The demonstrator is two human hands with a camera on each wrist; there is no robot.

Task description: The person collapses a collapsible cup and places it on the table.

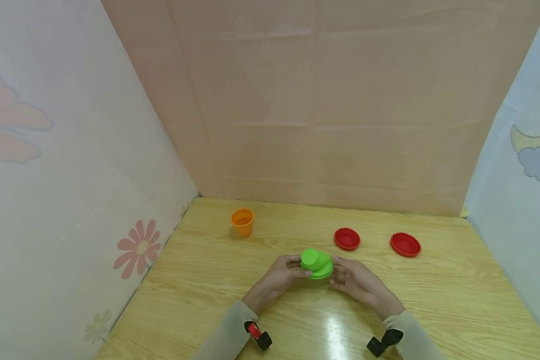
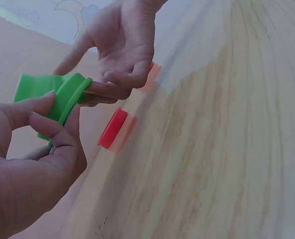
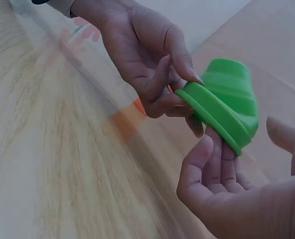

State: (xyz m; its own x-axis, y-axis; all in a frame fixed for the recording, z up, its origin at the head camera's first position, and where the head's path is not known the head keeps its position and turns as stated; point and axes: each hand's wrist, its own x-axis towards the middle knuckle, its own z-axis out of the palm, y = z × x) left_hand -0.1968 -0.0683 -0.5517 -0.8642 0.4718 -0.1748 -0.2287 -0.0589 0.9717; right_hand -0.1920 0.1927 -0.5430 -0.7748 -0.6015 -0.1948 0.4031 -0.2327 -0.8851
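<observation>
Green, lopsided cup [image 1: 317,265] looks mid-reshaping: left grip [image 1: 276,276] pinches it; right grip [image 1: 361,284], loosely spread, touches its rim. Evening the folds likely calls for steady bracing.

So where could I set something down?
Bare tabletop lies between the flowered wall and the left sleeve; between the orange collapsible cup and the left flattened red cup; and between the right flattened red cup and the right wall. It's crowded where the left grip and right grip flank the green collapsible cup.
</observation>
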